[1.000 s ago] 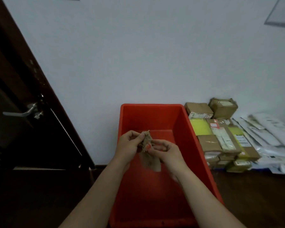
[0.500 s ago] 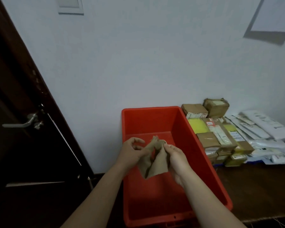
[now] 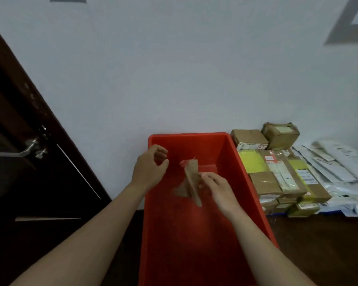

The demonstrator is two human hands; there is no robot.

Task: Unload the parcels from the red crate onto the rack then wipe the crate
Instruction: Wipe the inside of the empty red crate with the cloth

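The red crate (image 3: 254, 195) stands in front of me against the white wall, with no parcels showing inside it. Over its far half my right hand (image 3: 217, 188) pinches a tan cloth (image 3: 191, 180), which hangs down crumpled and blurred. My left hand (image 3: 151, 168) hovers above the crate's left rim, apart from the cloth, fingers loosely curled and holding nothing. Stacked parcels (image 3: 275, 174), brown boxes and yellow packets, sit to the right of the crate.
White mailer bags (image 3: 337, 168) lie spread at the far right beside the boxes. A dark wooden door (image 3: 19, 129) with a metal handle (image 3: 23, 150) stands on the left. Dark flooring (image 3: 318, 244) runs along the crate's right side.
My left hand has let go of the cloth and moved up and left. The cloth now hangs from my right hand alone.
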